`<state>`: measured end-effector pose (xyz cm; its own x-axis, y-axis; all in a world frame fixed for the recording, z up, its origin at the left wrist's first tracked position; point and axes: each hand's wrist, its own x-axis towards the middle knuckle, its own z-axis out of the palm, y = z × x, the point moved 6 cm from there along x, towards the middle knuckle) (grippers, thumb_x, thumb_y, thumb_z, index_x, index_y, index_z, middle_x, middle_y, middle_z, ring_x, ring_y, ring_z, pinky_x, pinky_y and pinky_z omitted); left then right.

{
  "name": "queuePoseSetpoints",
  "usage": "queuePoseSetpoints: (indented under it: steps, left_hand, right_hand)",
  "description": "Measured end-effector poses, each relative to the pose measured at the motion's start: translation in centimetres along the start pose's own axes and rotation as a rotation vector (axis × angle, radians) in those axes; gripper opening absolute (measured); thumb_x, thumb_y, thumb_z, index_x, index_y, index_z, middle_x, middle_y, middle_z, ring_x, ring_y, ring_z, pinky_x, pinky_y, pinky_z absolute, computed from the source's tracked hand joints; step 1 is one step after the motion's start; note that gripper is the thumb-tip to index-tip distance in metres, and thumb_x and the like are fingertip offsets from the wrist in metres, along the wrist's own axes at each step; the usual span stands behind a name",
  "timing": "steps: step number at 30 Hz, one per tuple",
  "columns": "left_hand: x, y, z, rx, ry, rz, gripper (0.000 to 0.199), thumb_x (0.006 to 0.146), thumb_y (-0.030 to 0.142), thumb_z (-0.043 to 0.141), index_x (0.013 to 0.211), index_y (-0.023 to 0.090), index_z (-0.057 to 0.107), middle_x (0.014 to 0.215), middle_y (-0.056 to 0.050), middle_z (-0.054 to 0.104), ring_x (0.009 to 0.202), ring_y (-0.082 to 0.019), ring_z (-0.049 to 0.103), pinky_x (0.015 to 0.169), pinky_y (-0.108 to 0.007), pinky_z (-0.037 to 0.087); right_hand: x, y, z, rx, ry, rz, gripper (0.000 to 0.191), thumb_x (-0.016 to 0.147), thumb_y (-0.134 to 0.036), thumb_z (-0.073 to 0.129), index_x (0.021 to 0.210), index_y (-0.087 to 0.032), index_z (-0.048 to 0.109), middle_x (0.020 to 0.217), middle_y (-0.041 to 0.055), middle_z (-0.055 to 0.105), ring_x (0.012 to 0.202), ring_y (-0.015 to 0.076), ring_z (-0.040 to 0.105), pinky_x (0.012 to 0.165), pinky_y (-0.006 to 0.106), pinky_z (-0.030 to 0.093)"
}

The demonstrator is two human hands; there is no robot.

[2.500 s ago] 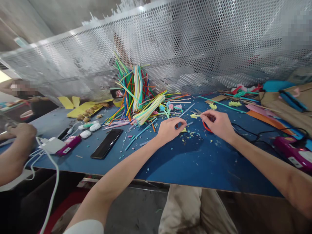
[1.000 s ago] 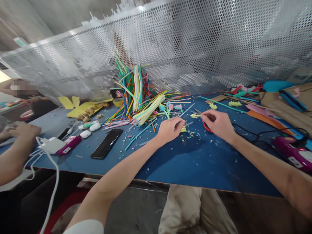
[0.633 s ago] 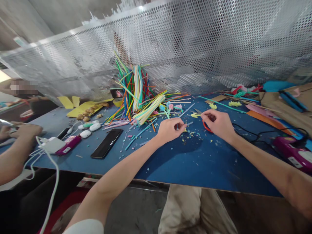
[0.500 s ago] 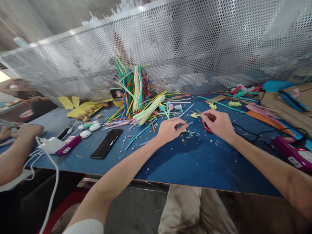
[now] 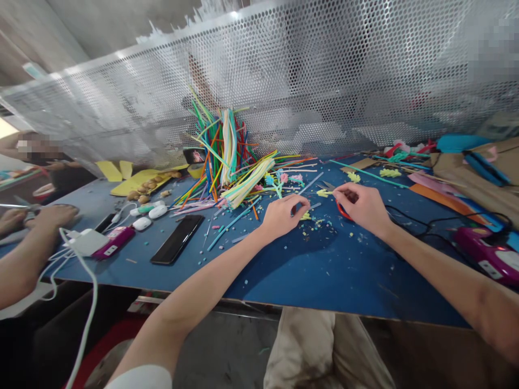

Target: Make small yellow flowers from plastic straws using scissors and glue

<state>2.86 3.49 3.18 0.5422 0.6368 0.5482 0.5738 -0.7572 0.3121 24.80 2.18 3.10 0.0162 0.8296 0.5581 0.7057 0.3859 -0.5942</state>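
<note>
My left hand is closed in a pinch above the blue table; whatever lies between its fingertips is too small to make out. Just under those fingertips shows a small yellow fuzzy piece, and beside them a short translucent stick. My right hand also pinches, its held thing hidden. Its fingertips come close to a yellow leaf-like piece; whether they touch it I cannot tell. Under this hand lies a pair of scissors with a red handle, partly covered.
Pipe cleaners in many colours are heaped at the back, beside small fuzzy flowers. A black phone lies left, near a purple power strip. Another purple strip is right. A co-worker's hand rests far left.
Both my hands have shifted only slightly, the left fingertips a little left, showing more of the yellow piece beneath. The co-worker's hands at far left have moved a little.
</note>
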Motion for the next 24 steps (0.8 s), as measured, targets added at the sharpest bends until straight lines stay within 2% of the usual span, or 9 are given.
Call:
queuePoseSetpoints:
  steps: [8, 14, 19, 24]
  left_hand:
    - [0.01, 0.26, -0.1, -0.009, 0.014, 0.041, 0.024, 0.104, 0.03, 0.048, 0.1, 0.02, 0.068, 0.104, -0.002, 0.075, 0.075, -0.011, 0.065, 0.073, -0.024, 0.049]
    - [0.08, 0.43, -0.09, -0.014, 0.008, 0.036, 0.019, 0.1, 0.031, 0.055, 0.095, 0.02, 0.07, 0.098, -0.001, 0.074, 0.07, -0.01, 0.062, 0.067, -0.023, 0.047]
    - [0.11, 0.17, 0.05, -0.01, -0.007, 0.026, 0.012, 0.096, 0.031, 0.063, 0.093, 0.021, 0.07, 0.098, 0.001, 0.074, 0.067, -0.008, 0.06, 0.068, -0.023, 0.048]
    - [0.09, 0.18, 0.08, -0.016, 0.009, 0.059, 0.018, 0.1, 0.033, 0.058, 0.101, 0.023, 0.073, 0.102, 0.0, 0.075, 0.068, -0.009, 0.063, 0.071, -0.023, 0.05]
  right_hand:
    - [0.0, -0.19, -0.1, -0.011, -0.01, -0.002, 0.024, 0.093, -0.045, 0.06, 0.092, -0.025, 0.074, 0.078, 0.0034, 0.074, 0.069, 0.0204, 0.067, 0.068, 0.035, 0.05]
    - [0.02, -0.03, -0.02, -0.015, -0.008, -0.001, 0.027, 0.092, -0.046, 0.061, 0.091, -0.024, 0.074, 0.076, 0.0037, 0.074, 0.067, 0.0196, 0.067, 0.066, 0.034, 0.05]
    - [0.04, 0.07, 0.05, -0.007, -0.014, 0.0, 0.026, 0.092, -0.046, 0.061, 0.091, -0.024, 0.074, 0.077, 0.0033, 0.074, 0.068, 0.0196, 0.067, 0.068, 0.034, 0.05]
    - [0.05, 0.2, 0.06, -0.006, -0.013, 0.006, 0.023, 0.092, -0.044, 0.061, 0.092, -0.025, 0.074, 0.078, 0.0028, 0.075, 0.069, 0.0195, 0.068, 0.068, 0.034, 0.05]
